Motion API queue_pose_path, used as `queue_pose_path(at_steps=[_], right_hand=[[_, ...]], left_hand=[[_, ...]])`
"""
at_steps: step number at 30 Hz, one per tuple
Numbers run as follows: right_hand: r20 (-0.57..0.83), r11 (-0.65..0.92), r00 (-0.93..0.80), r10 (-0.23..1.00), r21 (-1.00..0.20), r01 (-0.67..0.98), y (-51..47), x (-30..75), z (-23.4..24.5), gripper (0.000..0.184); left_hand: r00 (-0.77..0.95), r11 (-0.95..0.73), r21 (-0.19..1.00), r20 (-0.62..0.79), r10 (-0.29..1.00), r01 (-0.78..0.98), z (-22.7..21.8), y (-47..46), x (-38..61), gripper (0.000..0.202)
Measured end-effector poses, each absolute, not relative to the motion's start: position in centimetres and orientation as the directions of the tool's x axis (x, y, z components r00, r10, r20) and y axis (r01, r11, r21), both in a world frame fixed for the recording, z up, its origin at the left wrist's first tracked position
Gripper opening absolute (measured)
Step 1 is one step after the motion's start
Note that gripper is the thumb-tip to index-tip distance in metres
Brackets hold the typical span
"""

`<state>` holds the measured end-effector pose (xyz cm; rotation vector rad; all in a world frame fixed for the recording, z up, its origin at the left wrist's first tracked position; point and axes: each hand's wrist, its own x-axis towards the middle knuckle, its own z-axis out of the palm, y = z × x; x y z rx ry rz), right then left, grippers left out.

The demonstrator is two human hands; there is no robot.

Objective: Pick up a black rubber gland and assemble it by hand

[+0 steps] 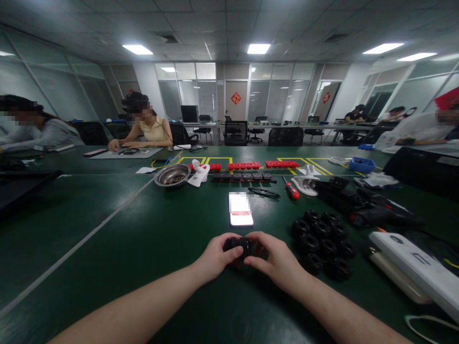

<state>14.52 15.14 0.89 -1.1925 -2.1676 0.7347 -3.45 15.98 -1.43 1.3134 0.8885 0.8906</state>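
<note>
In the head view, both hands meet low in the middle, just above the green table. My left hand [219,254] is closed around a small black rounded part [241,244] that resembles the black wheels nearby. My right hand [269,254] curls about the other side of this part, thumb and fingertips against its edge. Fingers hide much of the part. Just beyond the hands lies a lit phone [241,220]. To the right is a cluster of black wheels [319,239] with hollow centres.
Farther back are a metal bowl [165,177], red trays [244,166], a row of black parts [243,177], glasses [264,192] and a red screwdriver [292,190]. A white device [416,263] and a black tool [373,210] lie right. Other people sit around the tables.
</note>
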Motion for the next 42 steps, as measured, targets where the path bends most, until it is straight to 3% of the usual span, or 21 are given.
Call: queue_pose_path(at_steps=[5, 9, 17, 25, 34, 38, 42], right_hand=[[0.198, 0.431, -0.42, 0.886, -0.686, 0.586, 14.9, 14.5, 0.9, 0.044], [0.129, 0.38, -0.407, 0.904, -0.676, 0.631, 15.1, 14.4, 1.1, 0.023], [0.125, 0.414, -0.461, 0.879, -0.68, 0.606, 15.3, 14.3, 0.9, 0.016], [0.167, 0.457, -0.489, 0.856, -0.686, 0.566, 15.4, 14.7, 0.9, 0.04], [0.148, 0.445, -0.477, 0.866, -0.661, 0.604, 15.5, 14.6, 0.9, 0.018], [0.155, 0.47, -0.523, 0.838, -0.693, 0.547, 15.5, 14.7, 1.1, 0.024], [0.143, 0.483, -0.525, 0.839, -0.641, 0.597, 15.3, 14.7, 1.5, 0.029]], left_hand=[[0.379, 0.043, 0.999, -0.029, 0.925, -0.028, -1.0, 15.6, -3.3, 0.04], [0.339, 0.056, 0.997, -0.035, 0.94, -0.051, -1.0, 15.5, -3.1, 0.042], [0.386, 0.058, 0.996, -0.027, 0.922, -0.069, -1.6, 16.1, -3.4, 0.05], [0.362, 0.053, 0.996, -0.024, 0.932, -0.069, -2.1, 16.2, -3.5, 0.038], [0.367, 0.058, 0.996, -0.03, 0.93, -0.067, -2.0, 16.1, -3.4, 0.051], [0.353, 0.06, 0.996, -0.033, 0.935, -0.067, -2.2, 16.3, -3.5, 0.051], [0.332, 0.061, 0.996, -0.035, 0.943, -0.069, -2.0, 16.2, -3.4, 0.041]])
